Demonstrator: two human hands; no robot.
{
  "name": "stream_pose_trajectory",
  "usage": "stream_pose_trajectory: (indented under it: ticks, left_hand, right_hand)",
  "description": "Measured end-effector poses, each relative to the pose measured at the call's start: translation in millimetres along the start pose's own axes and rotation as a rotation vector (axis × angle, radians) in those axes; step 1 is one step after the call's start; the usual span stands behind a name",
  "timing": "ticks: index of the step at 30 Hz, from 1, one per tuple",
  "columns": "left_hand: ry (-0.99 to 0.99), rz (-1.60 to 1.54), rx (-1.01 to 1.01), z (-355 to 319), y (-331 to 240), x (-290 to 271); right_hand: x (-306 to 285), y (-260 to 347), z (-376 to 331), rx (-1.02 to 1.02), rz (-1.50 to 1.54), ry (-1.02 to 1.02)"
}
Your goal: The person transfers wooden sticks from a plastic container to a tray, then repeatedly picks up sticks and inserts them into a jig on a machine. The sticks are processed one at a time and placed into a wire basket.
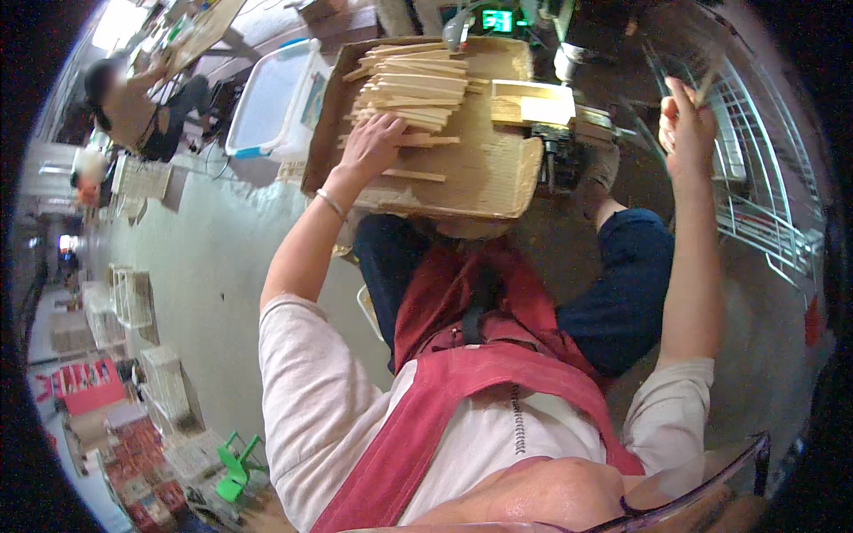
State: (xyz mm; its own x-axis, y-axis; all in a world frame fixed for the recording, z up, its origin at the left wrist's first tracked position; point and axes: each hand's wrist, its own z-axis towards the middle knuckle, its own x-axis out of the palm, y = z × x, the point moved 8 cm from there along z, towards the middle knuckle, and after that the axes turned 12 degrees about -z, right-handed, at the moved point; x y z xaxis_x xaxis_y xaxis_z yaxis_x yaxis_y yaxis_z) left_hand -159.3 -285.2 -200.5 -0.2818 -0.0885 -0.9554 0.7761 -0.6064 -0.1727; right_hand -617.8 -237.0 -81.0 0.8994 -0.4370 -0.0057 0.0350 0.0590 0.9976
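In a shallow cardboard box [480,191] in front of me lies a heap of thin pale wooden sticks [413,75], mostly side by side. My left hand [375,142] rests on the near side of the heap, its fingers stretched over the sticks and touching them. One stick [431,140] passes beneath that hand, and another lies nearer to me. Out to the right, my right hand [689,129] is raised with fingers curled around what looks like a slim wooden stick [710,84], blurred at its far end.
Right of the box stands a small machine [555,147] with a pale wooden block [546,105] on top. A metal wire rack [769,169] borders the right side. A clear plastic bin [271,102] is left of the box. Another person [133,111] sits at the far left.
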Motion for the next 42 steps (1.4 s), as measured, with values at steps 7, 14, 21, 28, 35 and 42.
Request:
stream_pose_trajectory:
  ticks: [7,14,21,28,35,42]
  left_hand:
    - [0.051,0.067,0.11,-3,-12,3]
    - [-0.03,-0.268,-0.093,-16,-30,-36]
    - [0.513,-2.036,-0.533,-46,-193,-8]
    - [0.247,-2.328,-0.792,-60,-230,46]
    - [0.15,-2.284,-0.835,-63,-231,53]
    - [0.172,-2.243,-0.835,-64,-227,59]
  right_hand:
    - [-17,5,-2,-0.028,0.009,-0.107]
    - [-17,25,-63,0.019,0.245,-0.098]
    - [106,-82,-201,0.428,0.178,0.435]
    - [101,-106,-200,0.477,0.051,0.466]
    - [95,-118,-199,0.529,0.062,0.352]
    - [97,-122,-196,0.448,0.06,0.326]
